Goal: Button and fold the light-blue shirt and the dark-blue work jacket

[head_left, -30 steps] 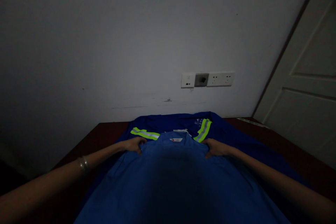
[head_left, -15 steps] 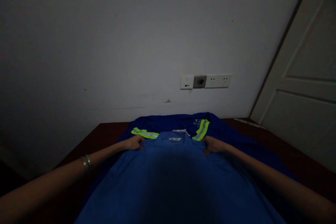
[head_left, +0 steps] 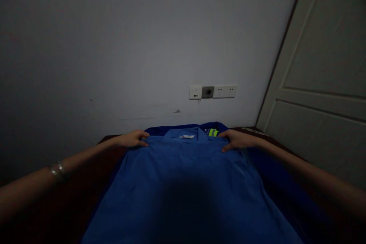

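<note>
A light blue shirt (head_left: 183,160) is spread out in front of me, its collar with a white label (head_left: 187,136) toward the wall. My left hand (head_left: 134,138), below a wrist with silvery bangles (head_left: 57,170), pinches its left shoulder. At the right shoulder, my right hand (head_left: 234,140) grips the cloth between thumb and fingers. Beneath the shirt lies a darker blue garment (head_left: 160,131) with a yellow-green reflective strip (head_left: 213,132); most of it is covered. A dark shadow falls across the shirt's middle.
The garments lie on a dark reddish-brown surface (head_left: 85,171) that meets a pale wall (head_left: 114,45). Sockets and a switch panel (head_left: 213,92) are set in the wall. A panelled white door (head_left: 320,84) stands to the right.
Both hands have moved the light blue shirt farther toward the wall, so it covers more of the darker garment and its reflective strips. The view has turned slightly right.
</note>
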`<state>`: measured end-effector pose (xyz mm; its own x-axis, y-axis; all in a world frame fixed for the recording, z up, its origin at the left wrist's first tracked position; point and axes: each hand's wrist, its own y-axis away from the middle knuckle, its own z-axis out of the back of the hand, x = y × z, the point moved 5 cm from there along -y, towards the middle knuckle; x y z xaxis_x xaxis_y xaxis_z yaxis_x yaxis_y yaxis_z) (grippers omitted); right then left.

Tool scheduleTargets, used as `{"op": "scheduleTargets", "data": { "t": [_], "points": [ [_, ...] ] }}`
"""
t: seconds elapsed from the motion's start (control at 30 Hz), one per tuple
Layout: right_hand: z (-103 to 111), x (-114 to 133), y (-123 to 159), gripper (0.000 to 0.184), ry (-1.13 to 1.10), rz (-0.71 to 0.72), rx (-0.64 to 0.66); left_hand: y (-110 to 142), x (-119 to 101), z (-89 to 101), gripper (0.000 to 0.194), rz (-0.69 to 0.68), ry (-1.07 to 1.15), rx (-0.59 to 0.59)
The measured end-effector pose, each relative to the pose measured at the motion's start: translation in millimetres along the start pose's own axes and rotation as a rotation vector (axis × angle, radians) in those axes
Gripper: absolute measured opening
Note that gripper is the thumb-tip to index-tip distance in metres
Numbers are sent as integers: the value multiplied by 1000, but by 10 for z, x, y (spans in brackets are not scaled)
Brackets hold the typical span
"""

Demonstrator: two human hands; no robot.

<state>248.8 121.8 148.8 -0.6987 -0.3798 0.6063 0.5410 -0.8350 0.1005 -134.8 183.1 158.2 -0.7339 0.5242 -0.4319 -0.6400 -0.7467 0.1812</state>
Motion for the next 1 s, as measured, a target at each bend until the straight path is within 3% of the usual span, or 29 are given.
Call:
{"op": "scheduleTargets", "data": {
  "t": [0.23,0.43,0.63,1.0],
  "points": [
    [696,452,878,45,36,36,-116,359,-976,580,33,-50,-25,-54],
    [1047,791,1264,53,128,33,-312,238,-1251,1093,36,-156,-108,-211],
    [1128,917,1548,57,147,29,-420,-232,-1471,1346,40,-272,-225,-307],
    [1120,633,1887,58,84,-128,-545,-1372,-1918,1340,40,-477,-286,-432]
  ]
}}
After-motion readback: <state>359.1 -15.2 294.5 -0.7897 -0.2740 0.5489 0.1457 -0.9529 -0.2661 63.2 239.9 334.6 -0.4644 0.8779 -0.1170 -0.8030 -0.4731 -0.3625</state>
